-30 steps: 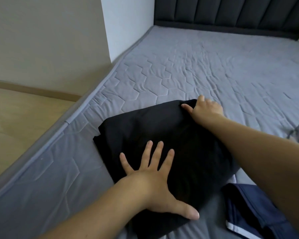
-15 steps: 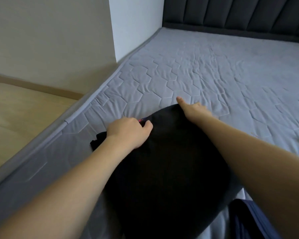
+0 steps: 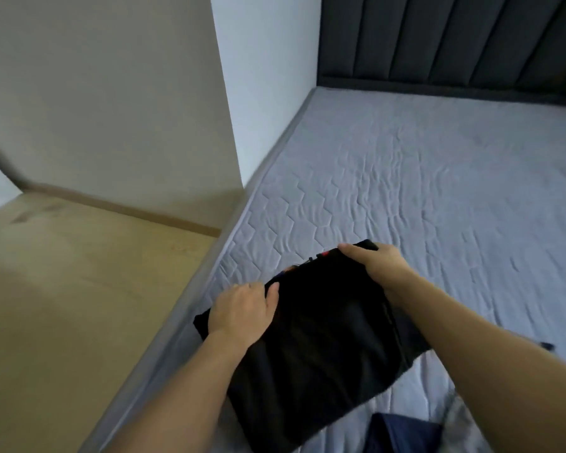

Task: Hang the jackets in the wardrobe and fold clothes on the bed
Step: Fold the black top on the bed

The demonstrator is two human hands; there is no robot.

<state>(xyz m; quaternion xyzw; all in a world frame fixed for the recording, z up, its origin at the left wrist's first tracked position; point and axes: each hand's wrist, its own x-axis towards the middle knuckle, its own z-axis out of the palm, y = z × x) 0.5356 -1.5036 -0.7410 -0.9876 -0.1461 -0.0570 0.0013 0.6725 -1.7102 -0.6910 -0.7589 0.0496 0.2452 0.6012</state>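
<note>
Folding looks about done on the folded black cloth bundle [image 3: 311,341] near the grey quilted mattress [image 3: 406,191] edge, left hand [image 3: 242,308] and right hand [image 3: 378,264] both gripping its far edge, dark navy garment [image 3: 402,433] still waiting.

folded garment [image 3: 324,348] on bed [image 3: 438,197] near left edge | hands on its far corners

Matt black cloth garment [image 3: 324,348] lies on a grey quilted fabric mattress [image 3: 406,191] beside smooth wood floor [image 3: 62,289].
</note>
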